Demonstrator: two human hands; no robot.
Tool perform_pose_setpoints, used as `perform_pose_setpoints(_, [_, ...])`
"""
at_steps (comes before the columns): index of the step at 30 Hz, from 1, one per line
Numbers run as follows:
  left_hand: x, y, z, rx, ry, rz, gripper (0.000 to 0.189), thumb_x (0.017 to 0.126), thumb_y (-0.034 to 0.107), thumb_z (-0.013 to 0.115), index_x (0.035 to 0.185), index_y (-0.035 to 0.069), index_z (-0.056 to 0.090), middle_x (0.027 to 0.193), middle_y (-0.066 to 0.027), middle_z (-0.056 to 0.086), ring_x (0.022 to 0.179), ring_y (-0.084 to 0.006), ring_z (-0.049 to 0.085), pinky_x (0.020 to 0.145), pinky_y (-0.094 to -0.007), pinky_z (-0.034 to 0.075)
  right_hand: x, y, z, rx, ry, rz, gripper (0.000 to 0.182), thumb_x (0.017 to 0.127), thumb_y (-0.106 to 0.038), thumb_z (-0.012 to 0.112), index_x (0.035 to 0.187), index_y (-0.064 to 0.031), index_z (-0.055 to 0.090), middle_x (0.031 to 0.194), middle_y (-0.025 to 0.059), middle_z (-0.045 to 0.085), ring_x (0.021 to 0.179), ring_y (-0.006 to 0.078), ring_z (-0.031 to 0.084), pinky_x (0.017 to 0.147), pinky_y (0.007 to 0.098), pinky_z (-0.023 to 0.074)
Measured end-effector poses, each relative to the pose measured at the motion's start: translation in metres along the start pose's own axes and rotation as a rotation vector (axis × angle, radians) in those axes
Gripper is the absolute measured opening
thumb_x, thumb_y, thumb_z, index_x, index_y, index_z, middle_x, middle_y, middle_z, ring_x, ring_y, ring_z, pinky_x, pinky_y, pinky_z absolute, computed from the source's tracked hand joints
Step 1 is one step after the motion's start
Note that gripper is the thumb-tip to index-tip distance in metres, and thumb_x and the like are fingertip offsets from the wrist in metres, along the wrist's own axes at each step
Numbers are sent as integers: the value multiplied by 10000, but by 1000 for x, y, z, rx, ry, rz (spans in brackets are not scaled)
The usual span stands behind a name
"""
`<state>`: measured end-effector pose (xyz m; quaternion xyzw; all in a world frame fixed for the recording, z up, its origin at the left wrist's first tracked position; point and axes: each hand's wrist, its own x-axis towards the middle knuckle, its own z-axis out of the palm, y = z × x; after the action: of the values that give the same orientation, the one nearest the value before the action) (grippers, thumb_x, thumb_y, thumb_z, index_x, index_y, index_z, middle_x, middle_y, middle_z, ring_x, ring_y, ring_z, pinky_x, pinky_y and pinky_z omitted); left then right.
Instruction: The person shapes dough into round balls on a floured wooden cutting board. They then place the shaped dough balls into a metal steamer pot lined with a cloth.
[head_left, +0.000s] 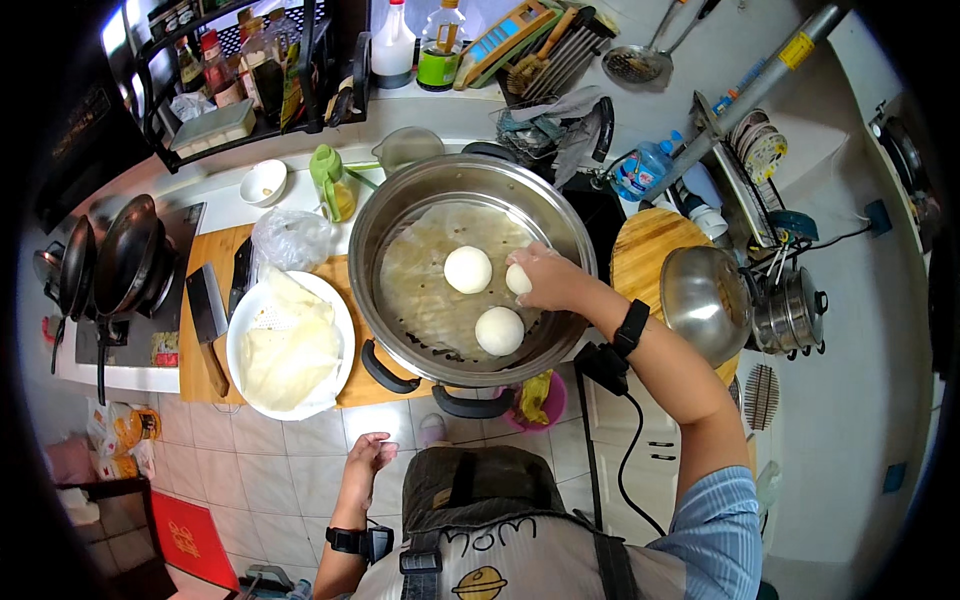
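A large stainless-steel steamer pot (361, 217) stands before me, its floor lined with a damp cloth (420, 300). On the cloth rest two smooth white dough balls, one near the middle (468, 270) and one towards the front (499, 331). My right hand (541, 276) reaches in from the right, its fingers around a third dough ball (517, 279), which they partly hide. Low in front of my body, left of the apron, hangs my left hand (369, 454); its fingers are loosely curved and hold nothing.
Left of the pot, a white plate (345, 330) with pale cloth sits on a wooden board (196, 375) beside a cleaver (207, 304). A plastic bag (292, 238) lies behind. At right, a metal bowl (705, 300) rests on a round board (652, 244). Pans (127, 255) stand far left.
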<state>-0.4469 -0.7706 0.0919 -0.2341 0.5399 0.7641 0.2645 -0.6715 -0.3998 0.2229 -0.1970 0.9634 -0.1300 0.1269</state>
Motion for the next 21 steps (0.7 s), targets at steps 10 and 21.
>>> perform_pose_setpoints(10, [3, 2, 10, 152, -47, 63, 229, 984, 191, 436, 1115, 43, 553, 969, -88, 644, 900, -163, 605, 889, -297, 460, -4, 5, -11, 3, -77, -123, 616, 658, -52, 720, 1236, -73, 507, 1146, 180, 526, 1091, 375, 529, 930, 412, 447])
perform_pose_setpoints(21, [10, 1, 11, 315, -86, 144, 204, 984, 126, 420, 1109, 28, 549, 989, -85, 640, 920, -168, 606, 895, -308, 463, -17, 2, -21, -13, 6, -126, 685, 694, -29, 686, 1332, -101, 449, 1239, 167, 519, 1182, 360, 487, 996, 395, 413])
